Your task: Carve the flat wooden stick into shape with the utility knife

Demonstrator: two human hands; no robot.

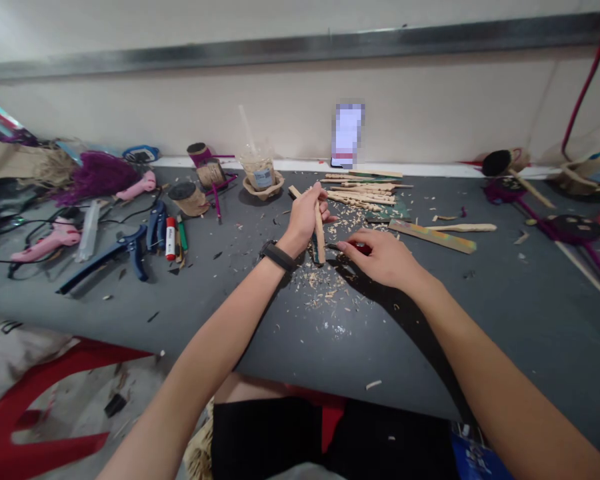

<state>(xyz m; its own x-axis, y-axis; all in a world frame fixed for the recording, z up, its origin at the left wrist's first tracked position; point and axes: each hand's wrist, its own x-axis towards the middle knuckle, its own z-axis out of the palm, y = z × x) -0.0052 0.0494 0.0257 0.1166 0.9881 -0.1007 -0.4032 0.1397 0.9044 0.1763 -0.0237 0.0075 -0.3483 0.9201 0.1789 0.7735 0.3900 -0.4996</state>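
My left hand (307, 217), with a dark band at its wrist, is closed around a pale wooden stick (321, 241) that points down toward me. Its near end is just above the table, beside a flat strip lying under it. Closed as well, my right hand (383, 257) grips a red-handled knife (363, 248), mostly hidden by the fingers. The dark tip of the knife points left, a short way from the stick. Pale wood shavings (325, 287) are scattered below and around both hands.
Carved sticks (365, 195) lie in a pile behind my hands, with a phone (347, 137) leaning on the wall. A drink cup (260, 172) stands left of them. Blue cutters (130, 247), a red marker (171, 239) and pink glue guns (50, 241) lie at left; a flat wooden strip (433, 237) at right.
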